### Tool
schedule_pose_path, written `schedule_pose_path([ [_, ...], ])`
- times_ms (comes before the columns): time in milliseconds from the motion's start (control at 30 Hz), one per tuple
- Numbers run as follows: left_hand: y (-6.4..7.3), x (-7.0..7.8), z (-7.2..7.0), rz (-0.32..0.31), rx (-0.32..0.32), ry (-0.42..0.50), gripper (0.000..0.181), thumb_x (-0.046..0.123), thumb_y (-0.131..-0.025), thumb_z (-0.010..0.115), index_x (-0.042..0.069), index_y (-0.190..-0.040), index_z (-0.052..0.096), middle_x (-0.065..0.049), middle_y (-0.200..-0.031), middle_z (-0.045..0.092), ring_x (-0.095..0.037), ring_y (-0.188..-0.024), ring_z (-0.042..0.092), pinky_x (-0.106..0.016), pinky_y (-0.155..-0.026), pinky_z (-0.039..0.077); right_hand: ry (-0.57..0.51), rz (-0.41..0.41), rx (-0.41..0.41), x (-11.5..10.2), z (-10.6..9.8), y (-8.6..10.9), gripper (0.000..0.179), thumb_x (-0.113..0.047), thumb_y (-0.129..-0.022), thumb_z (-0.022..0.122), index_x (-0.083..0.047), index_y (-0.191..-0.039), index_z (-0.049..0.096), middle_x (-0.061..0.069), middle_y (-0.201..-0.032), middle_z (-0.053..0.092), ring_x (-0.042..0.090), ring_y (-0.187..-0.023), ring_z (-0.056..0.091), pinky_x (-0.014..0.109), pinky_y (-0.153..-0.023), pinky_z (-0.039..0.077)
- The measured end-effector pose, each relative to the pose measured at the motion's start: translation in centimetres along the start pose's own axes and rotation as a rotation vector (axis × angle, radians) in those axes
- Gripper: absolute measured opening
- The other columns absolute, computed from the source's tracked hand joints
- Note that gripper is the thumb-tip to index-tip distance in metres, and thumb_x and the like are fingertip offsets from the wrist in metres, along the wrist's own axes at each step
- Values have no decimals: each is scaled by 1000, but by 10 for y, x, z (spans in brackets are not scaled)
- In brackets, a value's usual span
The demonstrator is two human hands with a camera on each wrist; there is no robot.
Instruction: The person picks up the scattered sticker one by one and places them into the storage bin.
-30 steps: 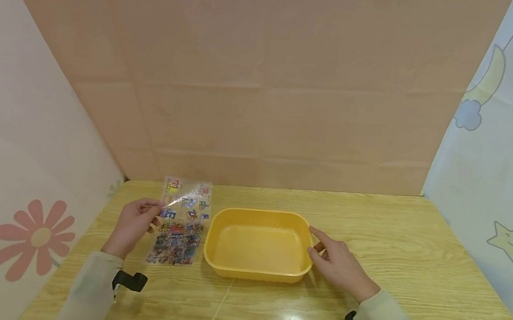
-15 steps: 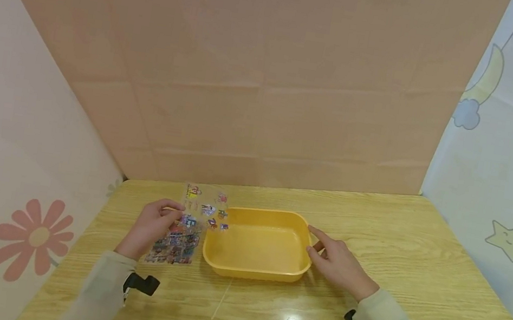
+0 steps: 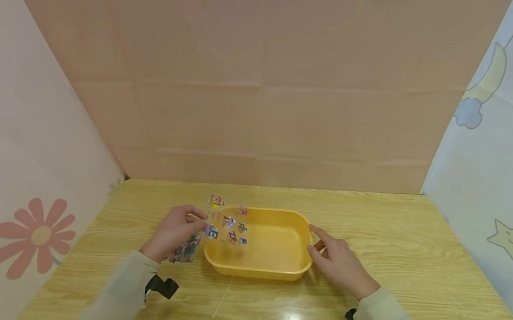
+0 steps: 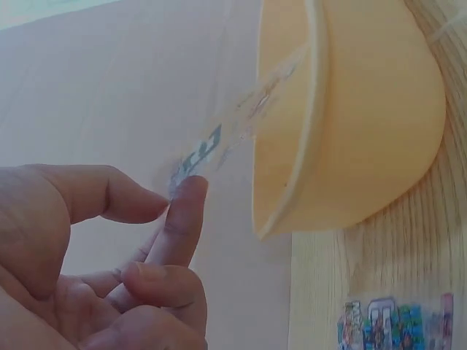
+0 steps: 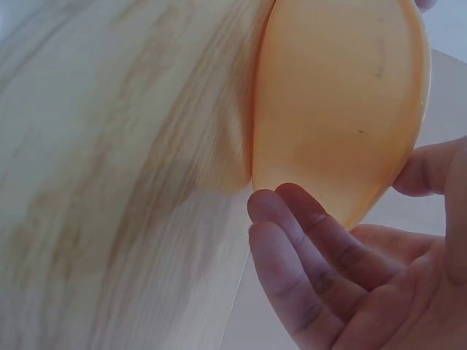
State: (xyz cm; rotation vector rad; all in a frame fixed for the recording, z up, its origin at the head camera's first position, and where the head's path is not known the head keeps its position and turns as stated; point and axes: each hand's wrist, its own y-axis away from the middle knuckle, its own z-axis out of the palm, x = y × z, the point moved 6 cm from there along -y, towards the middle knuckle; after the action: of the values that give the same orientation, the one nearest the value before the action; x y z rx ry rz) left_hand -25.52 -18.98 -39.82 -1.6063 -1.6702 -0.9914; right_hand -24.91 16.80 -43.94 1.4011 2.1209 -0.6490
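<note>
My left hand (image 3: 177, 232) pinches the left edge of a clear sticker sheet (image 3: 229, 223) between thumb and finger. The sheet, printed with small colourful figures, hangs over the left part of a yellow plastic basin (image 3: 266, 268); seen from the left wrist, it runs thin and slanted past the rim (image 4: 315, 87). Under and beside that hand, more sticker sheets (image 3: 187, 248) lie on the table, partly hidden. At the basin's right end my right hand (image 3: 338, 261) touches the rim with thumb and forefinger, the other fingers (image 5: 281, 270) loosely extended beside its wall.
The wooden table (image 3: 376, 220) backs onto a pink-beige covered wall (image 3: 265, 101). Printed white panels stand left and right. In front of the basin a thin pale strip (image 3: 222, 297) shows on the tabletop.
The left hand has moved right, carrying the clear sticker sheet off the other sheets and over the basin's left side. The right hand and basin stay where they were.
</note>
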Motion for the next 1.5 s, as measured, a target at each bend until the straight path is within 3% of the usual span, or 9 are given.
schedule_pose_path([
  [100, -2, 3, 8, 7, 1, -38, 17, 16, -94, 65, 6, -106, 70, -8, -100, 74, -33, -100, 68, -47, -83, 54, 2, -1, 0, 1, 0, 0, 55, -27, -102, 56, -4, -150, 42, -1, -93, 67, 4, -66, 58, 26, -63, 49],
  [300, -4, 6, 21, 28, -4, -107, 11, 16, -92, 66, 8, -93, 73, -3, -87, 73, -26, -77, 64, -34, -62, 47, -11, -13, 6, 0, 0, -1, 55, -26, -101, 57, -2, -149, 44, 0, -92, 67, 4, -65, 59, 25, -61, 49],
  [633, -9, 9, 41, 63, -56, -146, 11, 16, -92, 66, 8, -90, 73, -3, -82, 66, -15, -61, 48, -30, -54, 41, -19, -5, -3, 2, 2, -3, 56, -28, -101, 56, -3, -150, 43, 0, -93, 68, 4, -65, 59, 25, -62, 49],
  [833, -9, 19, 48, 96, -108, -213, 18, 13, -92, 63, 6, -81, 75, -3, -61, 57, -12, -48, 34, -28, -47, 33, -5, -3, -6, 4, 2, -3, 57, -29, -102, 57, -4, -151, 42, 0, -93, 68, 4, -65, 58, 26, -62, 49],
  [967, -9, 25, 51, 97, -154, -236, 21, 12, -94, 63, 7, -77, 75, -1, -66, 66, -10, -44, 33, -26, -45, 31, 3, -11, -5, 4, 2, -4, 57, -30, -101, 57, -4, -151, 42, 1, -93, 68, 5, -65, 58, 26, -63, 49],
  [1067, -11, 29, 54, 84, -196, -234, 27, 10, -94, 61, 0, -73, 74, -2, -73, 73, -11, -43, 29, -25, -43, 28, 7, -12, -4, 4, 2, -4, 58, -30, -101, 57, -4, -151, 42, 1, -92, 68, 5, -65, 58, 26, -62, 49],
  [1167, -14, 30, 57, 64, -228, -204, 30, 7, -94, 60, -3, -70, 74, -5, -73, 74, -15, -43, 44, -24, -43, 29, 11, -13, 3, 3, 1, -5, 58, -29, -101, 57, -3, -150, 42, 1, -92, 68, 5, -65, 58, 26, -62, 49],
  [1300, -18, 28, 63, 24, -244, -165, 28, 7, -94, 62, 1, -70, 76, -10, -72, 74, -30, -61, 66, -24, -46, 34, 11, -10, 3, 4, 2, -5, 58, -29, -101, 57, -3, -150, 42, 0, -91, 68, 5, -66, 58, 25, -62, 49],
  [1500, -23, 24, 72, -26, -245, -162, 30, 7, -95, 62, -1, -69, 76, -9, -66, 72, -17, -51, 63, -25, -46, 46, 10, -4, -8, 4, 3, -6, 58, -29, -101, 58, -3, -150, 42, 0, -91, 68, 6, -67, 58, 26, -64, 49],
])
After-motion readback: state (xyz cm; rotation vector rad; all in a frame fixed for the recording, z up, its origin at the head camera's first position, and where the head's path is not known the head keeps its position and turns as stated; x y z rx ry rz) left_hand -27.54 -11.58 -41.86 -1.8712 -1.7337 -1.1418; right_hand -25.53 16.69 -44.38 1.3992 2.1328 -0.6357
